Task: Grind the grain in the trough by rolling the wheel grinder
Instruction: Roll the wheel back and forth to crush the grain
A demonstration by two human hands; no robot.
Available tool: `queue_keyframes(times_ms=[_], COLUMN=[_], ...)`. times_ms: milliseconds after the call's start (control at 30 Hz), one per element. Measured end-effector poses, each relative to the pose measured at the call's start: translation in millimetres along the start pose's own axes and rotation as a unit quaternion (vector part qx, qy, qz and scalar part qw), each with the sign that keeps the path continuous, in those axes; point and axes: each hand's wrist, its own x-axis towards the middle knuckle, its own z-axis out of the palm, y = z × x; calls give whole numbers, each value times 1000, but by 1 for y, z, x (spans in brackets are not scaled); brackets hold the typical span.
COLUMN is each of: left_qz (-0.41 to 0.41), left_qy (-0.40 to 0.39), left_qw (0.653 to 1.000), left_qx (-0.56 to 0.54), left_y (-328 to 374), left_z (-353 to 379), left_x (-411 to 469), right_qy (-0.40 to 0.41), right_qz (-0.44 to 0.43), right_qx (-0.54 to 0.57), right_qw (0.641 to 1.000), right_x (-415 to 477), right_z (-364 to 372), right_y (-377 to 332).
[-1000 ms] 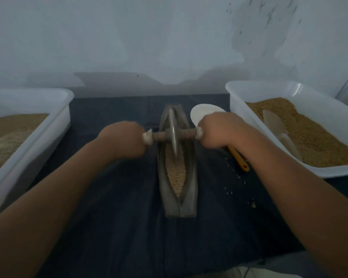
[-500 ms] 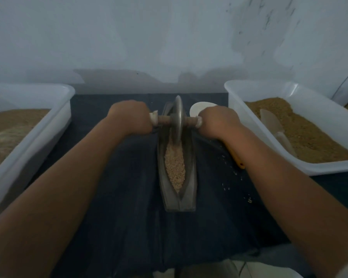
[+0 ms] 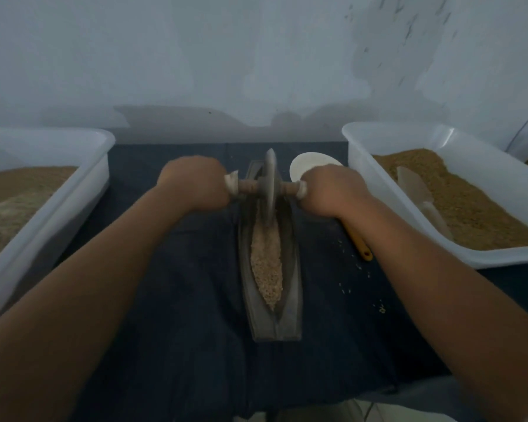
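From my end, I have the left hand (image 3: 192, 185) and the right hand (image 3: 333, 190) each clenched round one end of the wooden handle (image 3: 247, 186) that runs through the wheel (image 3: 270, 184), knuckles up. The wheel stands upright at the far end of the trough (image 3: 291, 269), which lies lengthways on the dark cloth (image 3: 180, 284) between two white tubs (image 3: 360, 166). The grain (image 3: 267, 263) fills the groove from just under the wheel to the near tip. I judge this to be the far limit of a stroke, so the next pass should come toward me over the grain. To do it well I'd press down evenly through both fists so the wheel runs upright and centred in the groove. I'd let it roll and not drag, and stop short of the near tip so nothing is pushed over the edge. A few stray kernels (image 3: 346, 290) lie on the cloth to the right, near a yellow-handled tool (image 3: 361, 248), so I'd go gently.
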Motion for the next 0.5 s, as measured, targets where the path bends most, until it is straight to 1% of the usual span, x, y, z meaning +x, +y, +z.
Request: queue_keyframes(times_ms=[33,67,133,200,267,300,333,400,433,500], left_qz=[0,5,21,49,77,86,93,99,99,87], left_qy=[-11,-31,-71,-101,-138,-158,-174,-184,-175,-122], left_qw=[1000,1000,997,994,987,984,980,978,979,989], left_qx=[0,1,2,14,20,13,4,-16,-18,-1], left_y=[0,0,2,5,5,3,-1,-7,-8,-9], left_z=[-4,-7,-8,-7,0,4,9,16,16,14], left_x=[10,18,16,-4,-34,-48,-59,-64,-59,-34], right_qy=[18,17,-33,-143,-255,-291,-301,-260,-233,-172], right_qz=[12,21,22,1,-24,-38,-58,-70,-63,-40], right_qx=[-2,1,11,44,99,113,114,94,82,54], right_qw=[1000,1000,999,989,962,949,945,958,967,983], right_x=[7,11,11,-5,-35,-51,-64,-72,-66,-44], right_z=[1,1,0,-4,-11,-15,-19,-20,-19,-17], right_y=[0,-1,0,2,1,-1,-4,-5,-5,-5])
